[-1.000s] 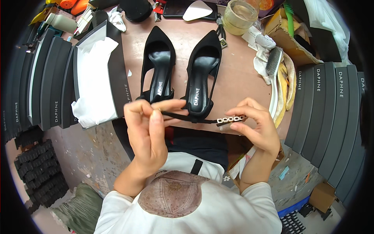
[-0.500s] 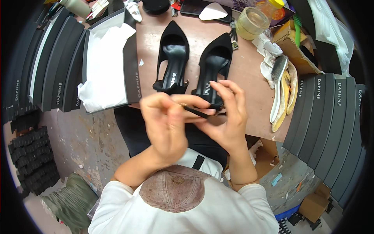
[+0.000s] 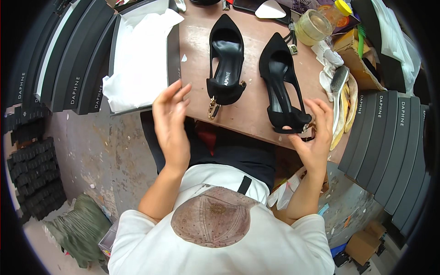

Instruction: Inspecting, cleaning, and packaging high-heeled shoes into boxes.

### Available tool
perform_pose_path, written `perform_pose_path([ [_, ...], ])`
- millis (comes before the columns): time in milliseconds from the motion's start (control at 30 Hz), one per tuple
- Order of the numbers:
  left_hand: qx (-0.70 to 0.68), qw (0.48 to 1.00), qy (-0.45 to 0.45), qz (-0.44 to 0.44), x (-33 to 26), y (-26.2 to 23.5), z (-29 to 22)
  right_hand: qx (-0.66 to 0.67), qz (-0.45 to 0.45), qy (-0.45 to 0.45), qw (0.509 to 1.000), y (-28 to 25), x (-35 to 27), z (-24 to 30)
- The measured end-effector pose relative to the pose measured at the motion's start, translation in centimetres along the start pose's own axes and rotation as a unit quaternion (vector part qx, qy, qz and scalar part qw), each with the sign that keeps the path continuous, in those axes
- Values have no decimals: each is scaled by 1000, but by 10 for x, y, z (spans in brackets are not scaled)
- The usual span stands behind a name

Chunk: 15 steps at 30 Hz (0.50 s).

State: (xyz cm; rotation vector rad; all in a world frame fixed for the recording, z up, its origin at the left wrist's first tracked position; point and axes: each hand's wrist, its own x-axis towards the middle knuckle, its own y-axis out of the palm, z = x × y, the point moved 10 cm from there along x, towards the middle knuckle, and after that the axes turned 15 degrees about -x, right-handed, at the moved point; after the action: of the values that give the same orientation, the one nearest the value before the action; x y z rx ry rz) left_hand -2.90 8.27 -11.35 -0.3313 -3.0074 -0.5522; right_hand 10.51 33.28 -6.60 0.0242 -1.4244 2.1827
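A black pointed high-heeled shoe (image 3: 280,82) is laid on a brown worktable (image 3: 250,112), its heel end at the table's near edge, where it is touched by the fingers of the right hand (image 3: 314,137); the fingers are curled loosely round the heel and its strap, though whether they are truly clamped on it cannot be told. A small gold chain buckle (image 3: 311,130) is seen just beside those fingertips. To the left of this hand a second black shoe (image 3: 225,59) is set, toe pointing away, with a gold chain (image 3: 212,107) hanging from its heel over the table edge. The left hand (image 3: 170,121) is held open just left of that chain, fingers spread and apart, nothing gripped. Beyond the left hand an open black shoebox (image 3: 172,43) lined with white tissue paper (image 3: 137,59) is placed. Further left, black shoeboxes (image 3: 59,68) are stacked on edge. Right of the right hand, more black boxes (image 3: 389,142) are lined up, and beyond it a brush (image 3: 339,79), white cloths (image 3: 329,57) and a clear jar (image 3: 311,26) are gathered.
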Motion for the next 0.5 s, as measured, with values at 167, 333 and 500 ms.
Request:
perform_pose_path([
  [167,-68,985,-154,-46,28,26,44,6,61,143,988,20,-11,-9],
  [333,-159,910,-382,23,39,54,97,91,89,130,983,32,-22,-14],
  [500,-181,940,-289,9,23,33,118,70,17,93,993,26,-16,-1],
])
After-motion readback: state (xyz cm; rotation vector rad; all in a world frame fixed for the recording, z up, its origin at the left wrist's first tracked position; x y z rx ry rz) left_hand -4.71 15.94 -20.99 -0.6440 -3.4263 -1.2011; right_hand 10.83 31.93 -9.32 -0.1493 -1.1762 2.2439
